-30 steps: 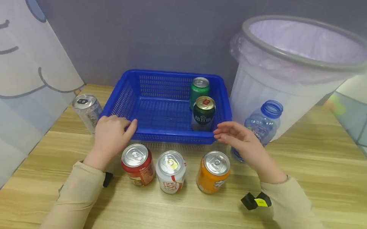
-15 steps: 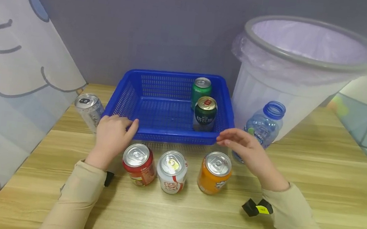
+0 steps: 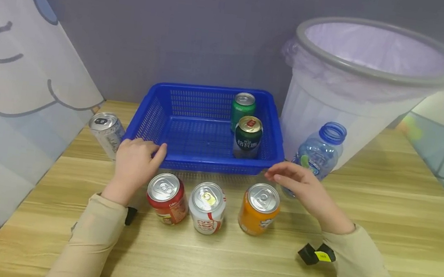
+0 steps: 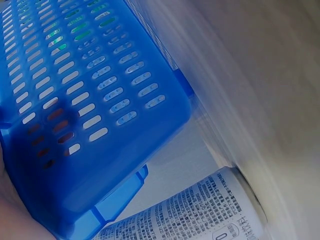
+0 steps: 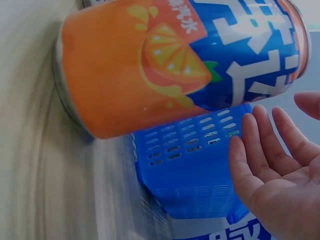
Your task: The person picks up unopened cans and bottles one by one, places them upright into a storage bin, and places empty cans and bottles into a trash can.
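Note:
At its front left corner, my left hand (image 3: 135,165) grips the rim of a blue plastic basket (image 3: 198,162); through the slots in the left wrist view, fingers show inside the wall. My right hand (image 3: 303,188) is by the basket's front right corner, fingers slightly bent, nothing held. In the right wrist view its fingertips appear apart from the basket wall (image 5: 195,175). An orange soda can (image 3: 259,210) stands just in front of that hand, and a clear blue bottle (image 3: 320,153) without a cap stands behind it. Inside the basket's right side are a green can (image 3: 243,111) and a dark green can (image 3: 248,138).
A red Coke can (image 3: 167,199) and a white can (image 3: 207,208) stand before the basket. Another white can (image 3: 107,133) is left of it. A lined white trash bin (image 3: 323,95) rises at the back right. The grey wall (image 3: 157,24) closes off the table's back.
My right hand has drawn a little right and toward me from the basket's corner. The left hand keeps its hold on the rim. The view has shifted slightly; the cans stand as before.

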A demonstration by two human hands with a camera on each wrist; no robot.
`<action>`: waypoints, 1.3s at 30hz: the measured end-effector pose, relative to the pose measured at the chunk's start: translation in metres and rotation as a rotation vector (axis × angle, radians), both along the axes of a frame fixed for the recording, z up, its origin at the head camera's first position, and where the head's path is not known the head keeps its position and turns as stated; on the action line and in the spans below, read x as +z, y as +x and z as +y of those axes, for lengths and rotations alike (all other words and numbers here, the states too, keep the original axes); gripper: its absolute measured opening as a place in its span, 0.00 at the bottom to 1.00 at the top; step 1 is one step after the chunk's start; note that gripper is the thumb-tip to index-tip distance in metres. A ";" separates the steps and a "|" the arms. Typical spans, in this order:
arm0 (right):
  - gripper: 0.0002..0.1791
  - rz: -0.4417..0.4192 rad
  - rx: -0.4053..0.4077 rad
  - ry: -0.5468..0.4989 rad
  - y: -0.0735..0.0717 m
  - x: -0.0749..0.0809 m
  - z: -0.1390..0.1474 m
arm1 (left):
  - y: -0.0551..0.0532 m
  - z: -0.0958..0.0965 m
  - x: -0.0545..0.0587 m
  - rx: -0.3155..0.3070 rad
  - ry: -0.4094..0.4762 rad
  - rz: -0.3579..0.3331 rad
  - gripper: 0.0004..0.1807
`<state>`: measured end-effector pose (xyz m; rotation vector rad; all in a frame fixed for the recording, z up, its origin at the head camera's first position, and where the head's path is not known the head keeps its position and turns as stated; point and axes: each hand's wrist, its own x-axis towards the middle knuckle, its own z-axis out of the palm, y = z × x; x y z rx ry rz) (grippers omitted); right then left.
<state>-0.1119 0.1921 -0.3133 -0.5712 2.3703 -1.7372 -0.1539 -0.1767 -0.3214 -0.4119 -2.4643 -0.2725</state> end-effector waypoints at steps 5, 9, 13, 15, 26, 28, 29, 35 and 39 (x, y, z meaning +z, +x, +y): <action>0.13 -0.012 0.037 -0.023 0.000 -0.004 -0.002 | 0.001 -0.001 0.000 -0.004 0.002 0.001 0.24; 0.14 -0.026 0.037 -0.010 0.001 -0.005 -0.002 | 0.000 -0.001 -0.001 -0.003 0.003 0.001 0.24; 0.16 -0.039 0.062 0.001 0.003 -0.007 -0.001 | -0.001 -0.001 -0.001 -0.006 0.002 0.006 0.24; 0.18 -0.036 0.104 -0.005 0.004 -0.007 -0.001 | -0.001 -0.001 -0.001 -0.006 0.001 0.005 0.24; 0.25 -0.005 0.432 -0.188 -0.004 -0.020 0.005 | -0.002 -0.002 0.000 -0.004 -0.004 -0.002 0.25; 0.29 -0.008 0.488 -0.225 -0.007 -0.024 0.006 | -0.002 -0.002 -0.001 -0.005 -0.006 -0.006 0.25; 0.31 -0.008 0.511 -0.236 -0.008 -0.026 0.006 | -0.002 -0.002 -0.001 -0.005 -0.007 -0.007 0.25; 0.41 -0.023 0.594 -0.253 -0.009 -0.028 0.005 | -0.002 -0.002 -0.001 -0.005 -0.011 -0.012 0.25; 0.47 -0.046 0.594 -0.253 -0.007 -0.025 0.002 | -0.001 -0.002 -0.002 0.001 -0.010 -0.019 0.25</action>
